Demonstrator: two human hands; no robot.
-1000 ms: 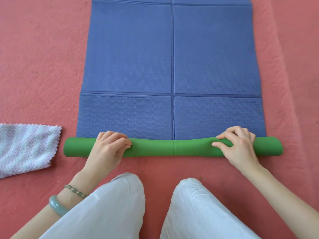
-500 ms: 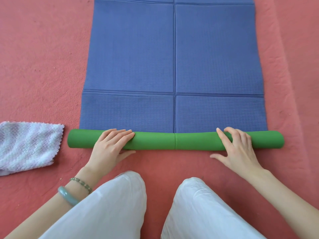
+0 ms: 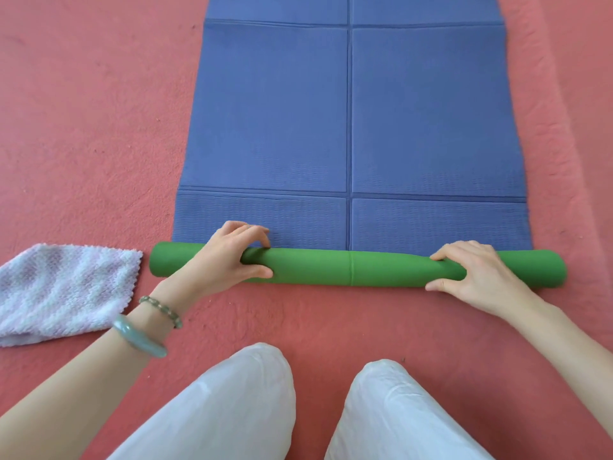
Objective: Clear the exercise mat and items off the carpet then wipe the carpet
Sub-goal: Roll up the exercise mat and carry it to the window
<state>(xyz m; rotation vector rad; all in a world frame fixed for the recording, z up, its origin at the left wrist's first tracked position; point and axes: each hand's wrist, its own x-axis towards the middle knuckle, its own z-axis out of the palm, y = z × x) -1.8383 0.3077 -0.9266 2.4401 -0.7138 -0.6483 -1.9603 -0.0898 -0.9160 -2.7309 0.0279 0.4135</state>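
The exercise mat [image 3: 351, 121] lies flat on the red carpet [image 3: 93, 127], blue side up, running away from me. Its near end is rolled into a green tube [image 3: 351, 267] lying crosswise in front of my knees. My left hand [image 3: 225, 257] grips the roll left of its middle, fingers curled over the top and thumb on the near side. My right hand [image 3: 474, 273] grips the roll near its right end in the same way. The roll dents slightly under both hands.
A white-lilac towel [image 3: 63, 290] lies crumpled on the carpet just left of the roll's left end. My knees in white trousers [image 3: 232, 410] are at the bottom. Bare carpet runs along both sides of the mat.
The roll has moved further away from me and grown thicker. Both hands went from lying flat on it to curling round it again.
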